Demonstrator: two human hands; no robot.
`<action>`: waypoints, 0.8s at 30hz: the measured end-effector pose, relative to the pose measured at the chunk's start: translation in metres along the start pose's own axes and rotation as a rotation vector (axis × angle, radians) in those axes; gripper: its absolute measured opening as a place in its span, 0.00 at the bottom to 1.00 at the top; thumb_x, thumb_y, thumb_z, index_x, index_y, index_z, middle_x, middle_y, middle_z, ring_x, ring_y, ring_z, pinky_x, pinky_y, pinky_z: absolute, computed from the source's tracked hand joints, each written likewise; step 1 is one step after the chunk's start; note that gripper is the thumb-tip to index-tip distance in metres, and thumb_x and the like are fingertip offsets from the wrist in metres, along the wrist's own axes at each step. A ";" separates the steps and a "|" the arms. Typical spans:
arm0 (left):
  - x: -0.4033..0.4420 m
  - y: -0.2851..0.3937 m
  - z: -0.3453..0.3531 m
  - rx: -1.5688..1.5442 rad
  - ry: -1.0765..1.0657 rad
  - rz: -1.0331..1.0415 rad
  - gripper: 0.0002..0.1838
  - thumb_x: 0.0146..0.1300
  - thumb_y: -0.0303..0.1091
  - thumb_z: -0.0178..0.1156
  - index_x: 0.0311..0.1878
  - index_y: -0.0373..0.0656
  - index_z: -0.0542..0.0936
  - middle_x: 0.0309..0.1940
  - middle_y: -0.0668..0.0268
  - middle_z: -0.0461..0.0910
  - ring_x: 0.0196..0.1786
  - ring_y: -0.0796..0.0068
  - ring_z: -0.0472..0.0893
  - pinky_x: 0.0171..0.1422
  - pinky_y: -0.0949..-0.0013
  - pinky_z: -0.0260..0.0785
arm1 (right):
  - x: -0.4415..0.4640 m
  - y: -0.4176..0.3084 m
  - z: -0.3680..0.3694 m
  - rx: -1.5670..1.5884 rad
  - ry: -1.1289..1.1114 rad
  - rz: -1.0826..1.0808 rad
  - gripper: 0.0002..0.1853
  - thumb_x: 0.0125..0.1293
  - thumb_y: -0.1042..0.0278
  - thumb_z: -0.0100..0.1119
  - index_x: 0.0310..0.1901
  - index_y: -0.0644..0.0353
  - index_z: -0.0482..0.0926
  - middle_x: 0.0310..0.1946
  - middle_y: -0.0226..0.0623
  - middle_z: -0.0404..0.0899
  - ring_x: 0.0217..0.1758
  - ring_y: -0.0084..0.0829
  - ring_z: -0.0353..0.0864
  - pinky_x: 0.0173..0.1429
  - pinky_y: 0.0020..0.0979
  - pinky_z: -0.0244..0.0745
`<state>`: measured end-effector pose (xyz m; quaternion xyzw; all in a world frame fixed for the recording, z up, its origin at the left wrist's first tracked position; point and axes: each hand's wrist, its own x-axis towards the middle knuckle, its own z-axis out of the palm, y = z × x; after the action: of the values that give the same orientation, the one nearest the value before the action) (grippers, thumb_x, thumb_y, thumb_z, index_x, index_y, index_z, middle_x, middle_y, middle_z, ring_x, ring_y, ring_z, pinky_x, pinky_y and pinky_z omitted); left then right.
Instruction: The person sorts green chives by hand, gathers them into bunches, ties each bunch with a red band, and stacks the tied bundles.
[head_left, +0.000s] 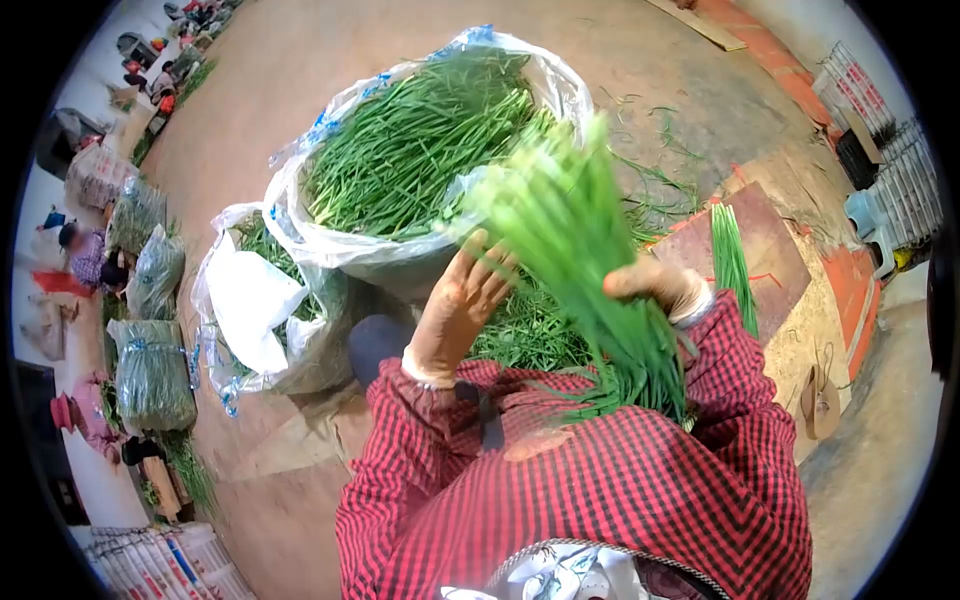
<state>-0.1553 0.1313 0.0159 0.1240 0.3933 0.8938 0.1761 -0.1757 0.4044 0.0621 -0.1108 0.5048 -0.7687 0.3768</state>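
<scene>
My right hand (655, 285) is wrapped round the lower part of a big bunch of long green stalks (570, 220), whose pale ends point up and are blurred by motion. My left hand (460, 305), with its fingers spread, is raised just left of the bunch; nothing is in its palm. Beyond my hands stands a large white plastic bag (285, 215) heaped with green stalks (410, 140). More loose greens (530, 325) lie below and between my hands, near my lap.
A smaller bag (250, 310) of greens stands at the left. A tied bundle (735, 260) lies on a brown board (785, 235) at the right. Wrapped bales (150, 375) and a seated person (90, 260) are far left. A blue stool (868, 220) stands far right.
</scene>
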 end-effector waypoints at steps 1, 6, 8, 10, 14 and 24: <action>-0.002 -0.002 0.000 -0.012 0.028 -0.023 0.47 0.62 0.58 0.63 0.75 0.41 0.55 0.73 0.55 0.59 0.73 0.57 0.63 0.76 0.54 0.53 | 0.008 0.018 0.001 -0.080 -0.046 0.004 0.39 0.62 0.53 0.67 0.69 0.65 0.64 0.61 0.39 0.73 0.63 0.28 0.71 0.66 0.32 0.67; -0.013 -0.007 -0.006 -0.063 0.170 -0.001 0.46 0.60 0.58 0.65 0.72 0.39 0.60 0.68 0.53 0.67 0.68 0.56 0.69 0.71 0.51 0.62 | 0.022 0.053 0.025 -0.097 -0.185 0.149 0.38 0.67 0.41 0.60 0.68 0.63 0.65 0.60 0.37 0.74 0.60 0.27 0.72 0.64 0.31 0.68; -0.010 -0.010 -0.012 -0.130 0.117 0.037 0.50 0.59 0.61 0.63 0.74 0.38 0.56 0.72 0.48 0.60 0.71 0.53 0.66 0.73 0.50 0.60 | 0.022 0.054 0.033 -0.155 -0.187 0.156 0.38 0.67 0.40 0.58 0.67 0.63 0.66 0.59 0.38 0.74 0.60 0.28 0.72 0.64 0.31 0.68; -0.002 -0.007 -0.012 -0.129 0.091 0.061 0.51 0.58 0.62 0.63 0.75 0.39 0.55 0.73 0.46 0.57 0.71 0.52 0.65 0.74 0.50 0.59 | 0.026 0.057 0.039 -0.252 -0.213 0.154 0.38 0.68 0.38 0.56 0.67 0.64 0.66 0.59 0.40 0.74 0.61 0.31 0.72 0.65 0.32 0.67; 0.006 -0.003 -0.010 -0.282 -0.060 0.087 0.52 0.56 0.57 0.67 0.75 0.38 0.55 0.72 0.42 0.57 0.68 0.52 0.69 0.72 0.52 0.65 | 0.032 0.056 0.052 -0.539 -0.295 0.124 0.41 0.68 0.37 0.53 0.69 0.66 0.61 0.63 0.51 0.69 0.66 0.41 0.69 0.70 0.39 0.64; -0.008 -0.003 -0.011 -0.416 0.007 -0.044 0.38 0.56 0.39 0.66 0.69 0.38 0.65 0.61 0.56 0.75 0.60 0.63 0.78 0.67 0.59 0.71 | 0.076 -0.022 0.063 -0.960 -0.007 -0.656 0.29 0.71 0.54 0.56 0.67 0.64 0.68 0.64 0.44 0.71 0.71 0.40 0.65 0.75 0.42 0.55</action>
<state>-0.1515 0.1227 0.0063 0.0732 0.2037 0.9521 0.2161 -0.2033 0.3130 0.0941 -0.4224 0.7349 -0.5299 0.0282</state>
